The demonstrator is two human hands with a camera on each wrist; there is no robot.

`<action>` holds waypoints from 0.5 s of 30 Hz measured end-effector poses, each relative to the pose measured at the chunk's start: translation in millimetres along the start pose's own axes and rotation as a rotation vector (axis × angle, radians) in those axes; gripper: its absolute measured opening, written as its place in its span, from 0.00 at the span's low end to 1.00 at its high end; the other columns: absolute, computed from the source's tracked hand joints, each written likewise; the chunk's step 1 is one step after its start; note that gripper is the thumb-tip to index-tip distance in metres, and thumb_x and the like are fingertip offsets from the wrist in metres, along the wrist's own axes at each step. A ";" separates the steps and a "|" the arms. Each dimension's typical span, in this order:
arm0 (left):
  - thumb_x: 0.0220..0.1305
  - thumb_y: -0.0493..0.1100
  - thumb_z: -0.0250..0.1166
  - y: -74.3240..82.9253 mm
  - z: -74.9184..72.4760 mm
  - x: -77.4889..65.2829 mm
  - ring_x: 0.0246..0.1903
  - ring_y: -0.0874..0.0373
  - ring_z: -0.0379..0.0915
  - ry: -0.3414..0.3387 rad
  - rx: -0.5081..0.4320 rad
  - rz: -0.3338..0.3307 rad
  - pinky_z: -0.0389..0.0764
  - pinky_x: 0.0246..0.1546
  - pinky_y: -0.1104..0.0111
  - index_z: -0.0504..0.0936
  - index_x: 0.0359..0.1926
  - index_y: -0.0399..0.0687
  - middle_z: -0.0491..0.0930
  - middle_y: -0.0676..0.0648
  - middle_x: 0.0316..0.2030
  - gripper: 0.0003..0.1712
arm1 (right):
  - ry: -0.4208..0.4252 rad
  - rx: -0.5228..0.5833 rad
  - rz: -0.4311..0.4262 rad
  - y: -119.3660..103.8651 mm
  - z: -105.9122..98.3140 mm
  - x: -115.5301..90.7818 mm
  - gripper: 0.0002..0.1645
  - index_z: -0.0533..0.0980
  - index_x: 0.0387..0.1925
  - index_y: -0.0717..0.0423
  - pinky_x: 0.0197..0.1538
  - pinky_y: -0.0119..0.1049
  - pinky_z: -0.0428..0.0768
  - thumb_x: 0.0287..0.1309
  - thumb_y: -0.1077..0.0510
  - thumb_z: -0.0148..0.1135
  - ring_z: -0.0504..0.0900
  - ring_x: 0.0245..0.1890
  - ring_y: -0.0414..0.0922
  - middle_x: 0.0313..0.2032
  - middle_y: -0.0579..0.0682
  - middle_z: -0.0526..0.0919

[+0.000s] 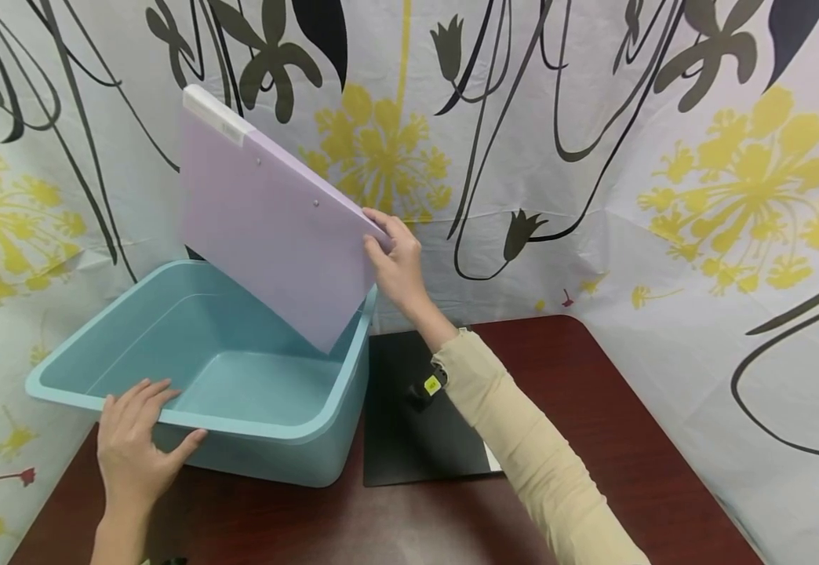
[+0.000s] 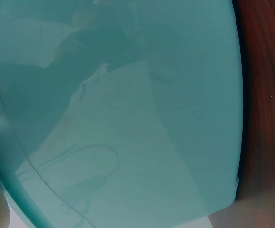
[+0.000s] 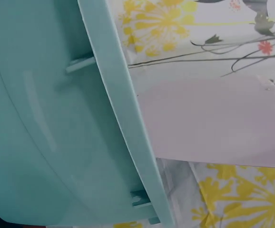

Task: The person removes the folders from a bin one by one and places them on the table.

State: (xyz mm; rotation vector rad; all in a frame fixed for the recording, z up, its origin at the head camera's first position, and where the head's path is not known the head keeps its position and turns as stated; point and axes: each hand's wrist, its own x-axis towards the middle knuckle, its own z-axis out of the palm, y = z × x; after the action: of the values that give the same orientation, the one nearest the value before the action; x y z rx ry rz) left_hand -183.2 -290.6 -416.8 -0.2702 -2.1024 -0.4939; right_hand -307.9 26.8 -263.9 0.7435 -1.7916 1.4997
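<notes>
My right hand (image 1: 398,263) pinches the right edge of a lilac file binder (image 1: 268,227), thumb on the near face and fingers behind. The binder tilts over the back of a blue-green plastic tub (image 1: 261,428), its lower corner inside the tub's opening. A pale label and two small rivets show along its upper edge. At the tub's front left, my left hand (image 1: 134,443) grips the rim, fingers over the inside and thumb toward the outside. The tub's outer wall (image 2: 142,109) fills most of the left wrist view. In the right wrist view, the binder (image 3: 213,123) stands beyond the rim.
A flat black folder (image 1: 409,439) with a white edge lies right of the tub, partly under my right forearm. Both rest on a dark red wooden table (image 1: 544,353). Patterned cloth (image 1: 558,102) hangs behind and at the sides.
</notes>
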 end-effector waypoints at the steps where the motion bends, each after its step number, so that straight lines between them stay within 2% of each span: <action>1: 0.46 0.79 0.50 0.1 -0.2 -0.2 0.50 0.37 0.65 -0.003 0.002 -0.001 0.47 0.62 0.45 0.78 0.39 0.30 0.77 0.31 0.42 0.51 | 0.002 0.000 -0.009 -2.4 -0.5 -0.3 0.19 0.72 0.49 0.73 0.41 0.32 0.75 0.53 0.74 0.51 0.76 0.40 0.53 0.43 0.66 0.76; 5: 0.46 0.79 0.49 -0.3 -0.7 -0.2 0.50 0.37 0.65 -0.008 0.005 -0.006 0.46 0.62 0.46 0.78 0.39 0.30 0.77 0.31 0.42 0.52 | 0.013 -0.002 -0.064 -4.8 -1.0 -1.2 0.18 0.72 0.48 0.74 0.41 0.32 0.75 0.52 0.75 0.52 0.76 0.39 0.54 0.42 0.66 0.76; 12: 0.46 0.78 0.50 0.1 -0.4 -0.1 0.51 0.37 0.65 -0.007 -0.003 -0.002 0.46 0.62 0.46 0.78 0.39 0.30 0.77 0.31 0.42 0.51 | 0.056 0.037 -0.130 19.6 -1.1 -1.5 0.19 0.73 0.49 0.69 0.39 0.32 0.76 0.53 0.73 0.54 0.77 0.38 0.49 0.41 0.62 0.77; 15: 0.46 0.78 0.50 0.1 0.0 -0.5 0.51 0.37 0.65 -0.004 -0.002 -0.002 0.46 0.62 0.46 0.78 0.39 0.30 0.77 0.31 0.42 0.51 | 0.076 0.067 -0.160 19.4 -4.4 -2.0 0.19 0.73 0.50 0.68 0.38 0.33 0.76 0.54 0.72 0.53 0.77 0.39 0.47 0.41 0.61 0.77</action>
State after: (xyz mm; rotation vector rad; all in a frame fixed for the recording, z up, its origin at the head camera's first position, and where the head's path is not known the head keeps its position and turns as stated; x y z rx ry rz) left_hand -182.9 -290.5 -417.2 -0.2705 -2.1068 -0.4964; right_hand -321.2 34.6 -276.6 0.8315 -1.5938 1.4671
